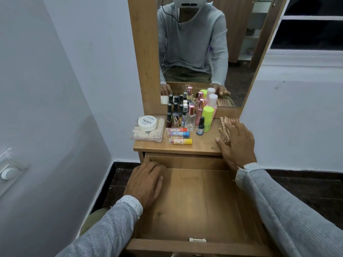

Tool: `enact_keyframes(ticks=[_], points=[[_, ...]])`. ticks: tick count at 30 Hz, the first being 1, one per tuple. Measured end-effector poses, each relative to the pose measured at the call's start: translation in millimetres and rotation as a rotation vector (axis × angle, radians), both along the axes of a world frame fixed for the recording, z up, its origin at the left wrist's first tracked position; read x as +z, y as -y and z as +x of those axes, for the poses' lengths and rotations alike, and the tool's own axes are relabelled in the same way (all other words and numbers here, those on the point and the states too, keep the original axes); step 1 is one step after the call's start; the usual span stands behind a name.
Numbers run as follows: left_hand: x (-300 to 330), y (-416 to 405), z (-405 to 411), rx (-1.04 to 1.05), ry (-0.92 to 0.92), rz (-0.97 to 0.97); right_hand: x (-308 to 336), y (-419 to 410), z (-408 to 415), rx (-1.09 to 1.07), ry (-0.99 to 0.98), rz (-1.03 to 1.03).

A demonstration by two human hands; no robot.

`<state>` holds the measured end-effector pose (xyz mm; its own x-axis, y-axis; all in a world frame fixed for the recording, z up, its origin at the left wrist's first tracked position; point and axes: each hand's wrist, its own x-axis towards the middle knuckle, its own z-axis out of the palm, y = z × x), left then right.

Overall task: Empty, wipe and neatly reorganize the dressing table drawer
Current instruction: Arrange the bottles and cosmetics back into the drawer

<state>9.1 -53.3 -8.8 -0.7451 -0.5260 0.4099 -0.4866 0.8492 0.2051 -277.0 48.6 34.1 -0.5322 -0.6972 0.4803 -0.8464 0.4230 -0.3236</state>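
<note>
We see the pulled-out brown wooden drawer (193,201) of the dressing table with nothing on its floor, so we judge the emptying step complete. Our left hand (146,184) rests with relaxed, straight fingers on the drawer's left wall and holds nothing. Our right hand (237,143) lies on the tan-and-brown checked cloth (225,127), which is bunched at the right edge of the wooden tabletop (204,145); the fingers are spread over the cloth, and we cannot tell whether they pinch it. Whether the drawer has been wiped is not evident; we judge that wiping, or else the return of the items, is the step in hand.

The contents stand on the tabletop: a clear flat plastic box (148,130) with a round white nail-polish-remover tub (147,123) on top of it, a cluster of small dark-capped nail polish bottles (175,115), a clear glass perfume bottle with a pink metallic cap (190,117), a neon-green capped bottle (207,117), and three short tubes with red, blue and yellow caps (179,135) lying side by side.

Behind them rises a wood-framed mirror (204,52). The walls are pale; a white wall switch (8,172) sits at left, and the floor is dark.
</note>
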Motion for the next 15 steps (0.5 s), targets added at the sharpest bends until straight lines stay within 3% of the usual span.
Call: enact_keyframes(ticks=[7,15], points=[[57.6,25.6,-26.0,0.055,-0.192,0.029,55.6,37.7,23.1,0.166,-0.181,-0.116],[118.3,86.3,-71.0,0.207,-0.169,0.099,92.0,74.8,22.5,0.173,-0.206,-0.063]])
